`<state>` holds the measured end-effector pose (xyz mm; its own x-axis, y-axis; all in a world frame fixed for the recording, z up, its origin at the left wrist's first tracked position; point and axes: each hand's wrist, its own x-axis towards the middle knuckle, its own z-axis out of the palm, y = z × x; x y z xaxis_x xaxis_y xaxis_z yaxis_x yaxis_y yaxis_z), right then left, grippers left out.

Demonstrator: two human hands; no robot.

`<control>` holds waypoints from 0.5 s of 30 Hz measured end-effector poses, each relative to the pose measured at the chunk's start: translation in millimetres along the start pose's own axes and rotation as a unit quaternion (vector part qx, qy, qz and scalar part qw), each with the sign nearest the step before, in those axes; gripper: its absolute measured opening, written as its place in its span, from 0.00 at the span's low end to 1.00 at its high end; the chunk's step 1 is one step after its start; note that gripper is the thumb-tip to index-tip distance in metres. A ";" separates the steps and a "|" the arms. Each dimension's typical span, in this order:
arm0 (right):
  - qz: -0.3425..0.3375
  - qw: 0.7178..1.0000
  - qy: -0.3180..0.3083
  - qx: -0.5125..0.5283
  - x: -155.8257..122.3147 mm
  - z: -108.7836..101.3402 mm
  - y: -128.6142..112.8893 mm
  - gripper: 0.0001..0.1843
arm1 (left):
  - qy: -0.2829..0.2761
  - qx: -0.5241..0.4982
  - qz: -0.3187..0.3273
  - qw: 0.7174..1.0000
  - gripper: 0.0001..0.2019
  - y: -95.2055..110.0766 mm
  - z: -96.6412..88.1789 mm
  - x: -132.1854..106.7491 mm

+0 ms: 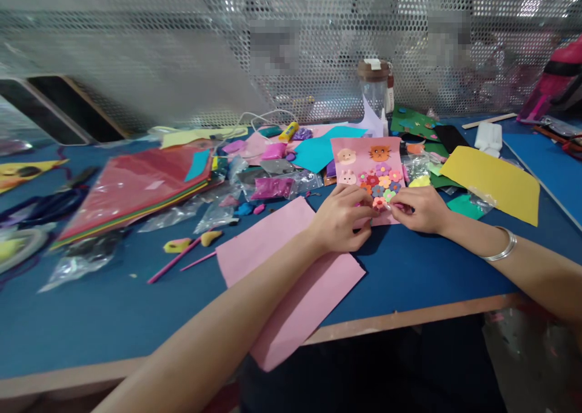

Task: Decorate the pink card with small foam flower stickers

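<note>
A pink card (pixel 364 152) lies on the blue table (pixel 409 273), covered with foam animal faces and several coloured foam flowers. My left hand (pixel 341 219) rests on the card's lower left edge with its fingers curled in a pinch. My right hand (pixel 421 210) meets it from the right, fingertips pinched on a small flower sticker (pixel 379 204) at the card's lower edge. A silver bangle (pixel 502 249) sits on my right wrist. My left forearm crosses a long pink paper sheet (pixel 282 267).
A stack of coloured sheets in plastic (pixel 136 188) lies at left. Yellow paper (pixel 493 179), teal paper (pixel 318 149), glitter bags (pixel 273 187), a glue stick (pixel 288 132), a lidded bottle (pixel 375 88) and a phone (pixel 450 137) crowd the back. Perforated metal screen (pixel 182 49) stands behind.
</note>
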<state>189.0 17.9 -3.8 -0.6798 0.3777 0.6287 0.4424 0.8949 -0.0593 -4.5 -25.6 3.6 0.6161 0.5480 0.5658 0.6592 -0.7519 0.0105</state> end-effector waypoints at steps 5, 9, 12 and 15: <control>0.000 1.000 0.001 -0.001 0.1 -0.1 -0.3 0.15 | -0.016 0.009 -0.015 1.000 0.12 -1.9 2.4 -0.3; 0.003 1.000 -0.006 -0.002 -0.1 0.2 0.0 0.15 | -0.017 0.010 -0.026 0.999 0.12 -2.6 2.9 -0.5; 0.004 1.000 -0.004 -0.002 -0.2 0.3 0.2 0.15 | -0.026 0.004 -0.026 0.999 0.12 -2.9 2.5 -0.6; 0.000 1.000 0.003 -0.003 -0.3 0.2 0.1 0.15 | -0.036 -0.002 -0.027 0.999 0.12 -2.8 2.2 -0.5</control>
<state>189.0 18.0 -4.1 -0.6767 0.3765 0.6327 0.4460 0.8934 -0.0547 -5.7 -22.9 1.5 0.6087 0.6126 0.5042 0.6909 -0.7217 0.0428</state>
